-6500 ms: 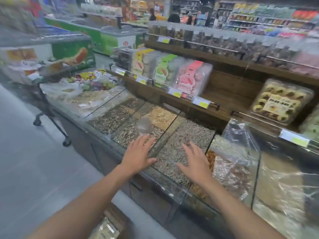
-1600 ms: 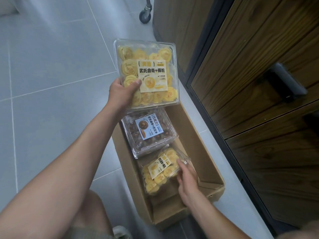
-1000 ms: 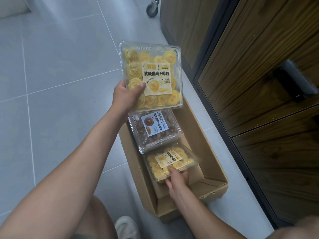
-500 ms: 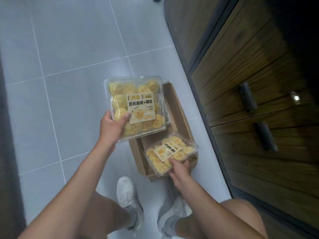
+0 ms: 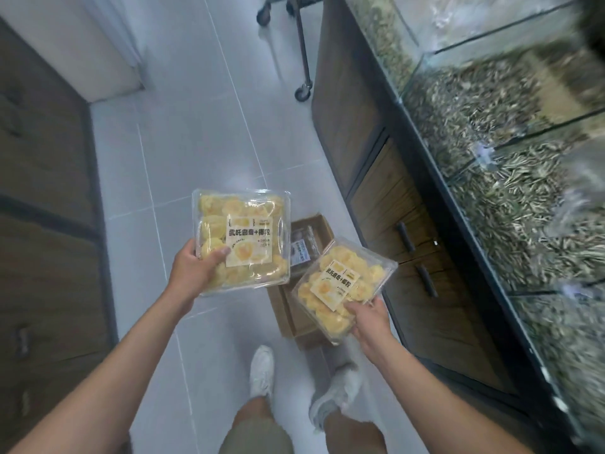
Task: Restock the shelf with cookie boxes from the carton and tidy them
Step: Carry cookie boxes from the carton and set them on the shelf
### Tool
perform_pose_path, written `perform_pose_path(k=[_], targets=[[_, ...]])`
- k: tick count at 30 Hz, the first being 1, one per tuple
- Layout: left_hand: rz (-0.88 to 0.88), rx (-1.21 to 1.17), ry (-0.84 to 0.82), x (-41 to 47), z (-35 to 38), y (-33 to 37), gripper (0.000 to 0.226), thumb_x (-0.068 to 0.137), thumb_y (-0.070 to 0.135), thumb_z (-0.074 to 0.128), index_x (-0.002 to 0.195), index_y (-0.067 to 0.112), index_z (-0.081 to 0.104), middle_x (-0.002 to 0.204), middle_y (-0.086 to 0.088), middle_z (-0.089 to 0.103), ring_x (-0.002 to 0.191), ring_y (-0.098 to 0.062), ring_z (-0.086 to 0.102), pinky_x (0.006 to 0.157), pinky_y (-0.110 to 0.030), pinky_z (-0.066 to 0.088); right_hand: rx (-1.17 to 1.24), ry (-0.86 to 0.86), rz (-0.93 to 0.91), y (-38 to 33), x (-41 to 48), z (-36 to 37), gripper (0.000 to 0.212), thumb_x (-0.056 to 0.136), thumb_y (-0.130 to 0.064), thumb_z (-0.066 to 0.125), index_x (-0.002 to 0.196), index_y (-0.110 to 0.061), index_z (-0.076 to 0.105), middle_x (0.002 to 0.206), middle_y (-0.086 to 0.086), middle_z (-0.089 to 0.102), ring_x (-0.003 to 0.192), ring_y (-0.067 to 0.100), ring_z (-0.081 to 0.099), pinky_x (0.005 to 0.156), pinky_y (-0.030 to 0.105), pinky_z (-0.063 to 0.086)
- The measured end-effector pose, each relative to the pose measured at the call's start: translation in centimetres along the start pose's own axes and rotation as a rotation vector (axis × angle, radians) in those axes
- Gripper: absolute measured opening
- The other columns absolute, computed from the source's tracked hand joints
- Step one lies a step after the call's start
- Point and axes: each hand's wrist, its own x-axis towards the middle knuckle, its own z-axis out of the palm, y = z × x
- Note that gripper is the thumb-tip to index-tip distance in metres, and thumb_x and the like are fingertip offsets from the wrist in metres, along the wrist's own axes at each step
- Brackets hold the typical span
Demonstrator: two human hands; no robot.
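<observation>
Cookie boxes have both come up out of the carton [image 5: 306, 317] on the floor: the left hand [image 5: 193, 273] is clamped on the left box [image 5: 244, 244], the right hand [image 5: 371, 317] on the right box [image 5: 343, 285]. A darker box [image 5: 302, 247] remains inside. With the person now standing, shelving looks next, beyond the seed bins [image 5: 510, 158] at right.

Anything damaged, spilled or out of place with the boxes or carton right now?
Nothing stands out. The left hand and right hand each hold a closed cookie box. One darker box lies in the carton on the floor.
</observation>
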Motion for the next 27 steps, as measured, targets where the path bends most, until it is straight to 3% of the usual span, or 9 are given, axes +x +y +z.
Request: perform_pose_path(k=[3,5,9,11,13,18,21,23,27], targets=[[0.028,-0.013,-0.026,-1.7,-3.2,4.0,0.025,0.091,0.027,0.083,0.108,0.020,0.065,0.102,-0.001,0.075,0.088,-0.021,0.073,0.072,-0.034,0.058,0.003,-0.029,-0.094,-4.1,-5.5,0.2,0.050,0.094,0.008,0.065,0.136,-0.017,0.057,0.126,0.007,0.073,0.109,0.028,0.073,0.093,0.051,0.060],[0.064,-0.034,-0.053,-2.5,-4.8,6.6,0.031,0.090,0.028,0.083,0.116,0.020,0.067,0.105,-0.001,0.078,0.093,-0.023,0.076,0.076,-0.036,0.060,0.011,-0.055,-0.171,-6.4,-8.7,0.0,0.045,0.094,0.011,0.063,0.132,-0.014,0.060,0.126,0.009,0.073,0.109,0.028,0.073,0.096,0.053,0.058],[0.136,-0.067,-0.126,-3.2,-7.0,11.0,0.024,0.091,0.030,0.083,0.107,0.032,0.065,0.105,0.006,0.075,0.097,-0.017,0.074,0.085,-0.040,0.061,0.070,-0.095,-0.309,-10.5,-14.4,-1.0,0.036,0.097,0.006,0.063,0.127,-0.013,0.064,0.122,0.012,0.076,0.108,0.031,0.075,0.097,0.053,0.059],[0.165,-0.054,-0.165,-3.5,-7.4,12.7,0.045,0.081,0.042,0.088,0.118,0.025,0.068,0.112,0.000,0.078,0.101,-0.023,0.076,0.092,-0.052,0.062,0.114,-0.123,-0.379,-12.1,-16.9,-2.0,0.030,0.100,0.001,0.059,0.128,-0.011,0.064,0.119,0.013,0.077,0.108,0.031,0.075,0.090,0.049,0.062],[0.205,-0.065,-0.219,-3.4,-7.2,13.8,0.059,0.075,0.048,0.088,0.123,0.021,0.068,0.115,-0.004,0.078,0.102,-0.026,0.077,0.093,-0.054,0.062,0.147,-0.131,-0.434,-13.5,-18.9,-3.0,0.027,0.102,-0.005,0.059,0.128,-0.010,0.063,0.119,0.014,0.077,0.106,0.032,0.075,0.082,0.048,0.065],[0.282,-0.027,-0.339,-5.9,-4.1,16.6,0.027,0.090,0.028,0.084,0.112,0.020,0.071,0.103,-0.002,0.082,0.099,-0.029,0.078,0.091,-0.054,0.062,0.238,-0.101,-0.554,-15.5,-23.5,-6.6,0.026,0.102,-0.005,0.058,0.125,-0.011,0.066,0.111,0.011,0.079,0.095,0.025,0.079,0.069,0.038,0.066],[0.318,-0.002,-0.404,-7.9,-1.4,17.7,0.016,0.093,0.027,0.080,0.106,0.023,0.072,0.099,0.000,0.082,0.099,-0.029,0.077,0.095,-0.052,0.060,0.288,-0.077,-0.589,-15.5,-26.0,-9.3,0.026,0.101,-0.007,0.059,0.126,-0.011,0.065,0.113,0.012,0.079,0.097,0.027,0.078,0.072,0.042,0.066],[0.346,0.002,-0.465,-9.6,0.6,18.1,0.023,0.092,0.031,0.081,0.110,0.023,0.070,0.106,-0.003,0.080,0.102,-0.032,0.075,0.096,-0.053,0.059,0.321,-0.046,-0.597,-15.1,-27.3,-11.3,0.025,0.101,-0.007,0.059,0.125,-0.012,0.065,0.113,0.013,0.078,0.097,0.028,0.078,0.073,0.045,0.066],[0.358,0.017,-0.587,-13.9,4.7,18.8,0.050,0.090,0.039,0.082,0.129,0.019,0.058,0.115,0.001,0.069,0.104,-0.026,0.066,0.094,-0.041,0.051,0.375,0.020,-0.593,-13.3,-29.3,-16.1,0.029,0.101,-0.009,0.059,0.130,-0.011,0.064,0.121,0.017,0.076,0.109,0.036,0.074,0.083,0.057,0.062]])
